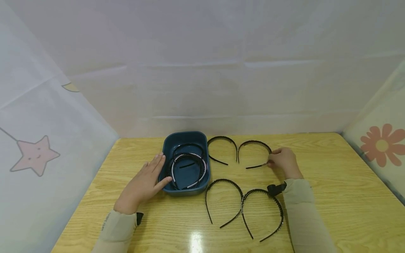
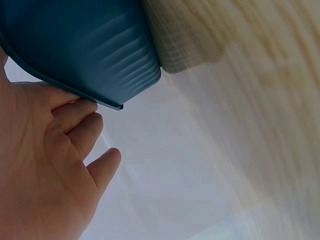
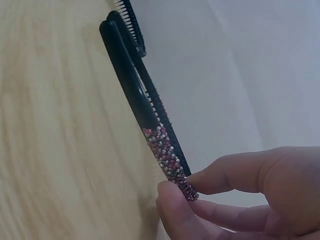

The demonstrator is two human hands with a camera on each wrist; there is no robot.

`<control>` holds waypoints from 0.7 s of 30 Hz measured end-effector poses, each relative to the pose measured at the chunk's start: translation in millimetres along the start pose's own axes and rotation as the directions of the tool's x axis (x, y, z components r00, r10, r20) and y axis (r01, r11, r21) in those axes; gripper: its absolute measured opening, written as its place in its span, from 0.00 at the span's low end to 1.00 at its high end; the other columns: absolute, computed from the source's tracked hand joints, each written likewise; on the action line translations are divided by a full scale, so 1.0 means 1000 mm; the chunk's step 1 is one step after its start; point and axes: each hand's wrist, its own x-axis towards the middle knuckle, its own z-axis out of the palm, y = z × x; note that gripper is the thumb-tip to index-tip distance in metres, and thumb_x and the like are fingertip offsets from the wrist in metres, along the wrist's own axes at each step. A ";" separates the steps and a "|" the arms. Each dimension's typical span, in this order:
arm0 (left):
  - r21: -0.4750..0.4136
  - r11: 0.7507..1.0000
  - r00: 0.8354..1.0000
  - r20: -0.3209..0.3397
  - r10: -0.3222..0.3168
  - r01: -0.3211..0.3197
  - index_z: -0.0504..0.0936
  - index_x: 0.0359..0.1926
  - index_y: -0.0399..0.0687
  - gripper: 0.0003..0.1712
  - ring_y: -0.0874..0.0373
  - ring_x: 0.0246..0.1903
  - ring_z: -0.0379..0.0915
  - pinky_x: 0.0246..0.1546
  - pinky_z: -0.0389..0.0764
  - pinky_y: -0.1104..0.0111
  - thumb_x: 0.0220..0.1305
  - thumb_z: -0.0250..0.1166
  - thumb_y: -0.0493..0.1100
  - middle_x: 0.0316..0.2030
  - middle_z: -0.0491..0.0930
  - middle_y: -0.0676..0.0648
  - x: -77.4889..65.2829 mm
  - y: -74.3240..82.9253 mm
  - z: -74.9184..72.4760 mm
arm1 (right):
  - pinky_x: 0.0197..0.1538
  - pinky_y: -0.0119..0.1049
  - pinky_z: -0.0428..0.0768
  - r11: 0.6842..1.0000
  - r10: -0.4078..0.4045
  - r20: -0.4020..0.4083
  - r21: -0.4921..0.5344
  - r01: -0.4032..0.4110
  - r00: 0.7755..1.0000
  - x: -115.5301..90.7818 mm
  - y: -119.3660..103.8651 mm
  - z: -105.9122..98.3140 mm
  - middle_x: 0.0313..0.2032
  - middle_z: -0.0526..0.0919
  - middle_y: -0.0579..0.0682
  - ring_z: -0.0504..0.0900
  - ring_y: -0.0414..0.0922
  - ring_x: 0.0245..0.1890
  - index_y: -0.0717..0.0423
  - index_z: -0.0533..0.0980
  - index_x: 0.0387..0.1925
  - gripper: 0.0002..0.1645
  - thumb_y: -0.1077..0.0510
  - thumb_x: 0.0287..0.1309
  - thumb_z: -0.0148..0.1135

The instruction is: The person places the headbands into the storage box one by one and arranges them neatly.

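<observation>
My right hand (image 1: 285, 161) pinches the right side of a black toothed headband (image 1: 254, 142) at the back of the table. In the right wrist view, thumb and fingertips hold its band where small red, white and dark beads (image 3: 167, 156) cover it; the plain black end points away from the hand. My left hand (image 1: 143, 182) rests with extended fingers on the left rim of a dark blue plastic bin (image 1: 185, 135), its thumb over the front-left edge. Inside the bin lie several headbands, among them a whitish one (image 1: 205, 172) with dark teeth.
Another black headband (image 1: 222, 137) lies between the bin and the held one. Nearer the front, two more lie side by side, a left headband (image 1: 223, 180) and a right headband (image 1: 281, 211) with beaded sides. White sheeting (image 1: 221, 88) walls the wooden table (image 1: 341, 196).
</observation>
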 end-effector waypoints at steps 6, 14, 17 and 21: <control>0.001 1.000 1.000 -0.002 0.000 0.000 0.48 0.80 0.37 0.50 0.41 0.78 0.41 0.75 0.48 0.42 0.76 0.50 0.67 0.80 0.45 0.38 -0.001 0.000 0.000 | 0.46 0.40 0.87 0.981 0.021 0.050 0.192 -0.030 0.999 -0.001 0.005 -0.009 0.52 0.80 0.70 0.89 0.42 0.31 0.78 0.65 0.67 0.31 0.61 0.71 0.56; 0.004 1.000 1.000 -0.012 0.009 -0.009 0.49 0.79 0.36 0.49 0.41 0.78 0.42 0.75 0.49 0.41 0.76 0.50 0.66 0.79 0.46 0.38 -0.001 0.002 -0.001 | 0.49 0.37 0.87 0.942 -0.051 0.105 0.336 0.013 0.993 -0.004 0.012 -0.021 0.44 0.86 0.57 0.87 0.39 0.36 0.79 0.66 0.67 0.29 0.62 0.73 0.56; 0.005 1.000 1.000 -0.008 0.005 -0.005 0.49 0.80 0.36 0.49 0.41 0.78 0.42 0.75 0.49 0.42 0.76 0.50 0.66 0.80 0.46 0.38 -0.001 0.002 -0.002 | 0.48 0.35 0.86 0.931 -0.082 0.137 0.363 0.027 0.987 -0.004 0.014 -0.026 0.43 0.86 0.55 0.86 0.39 0.37 0.79 0.64 0.67 0.29 0.62 0.75 0.55; 0.003 1.000 1.000 -0.003 -0.001 0.001 0.48 0.80 0.37 0.49 0.42 0.78 0.41 0.75 0.48 0.42 0.76 0.50 0.67 0.80 0.45 0.38 -0.001 0.003 -0.002 | 0.47 0.33 0.86 0.919 -0.082 0.160 0.393 0.013 0.984 -0.002 0.015 -0.030 0.39 0.87 0.49 0.86 0.38 0.38 0.78 0.64 0.68 0.29 0.62 0.75 0.54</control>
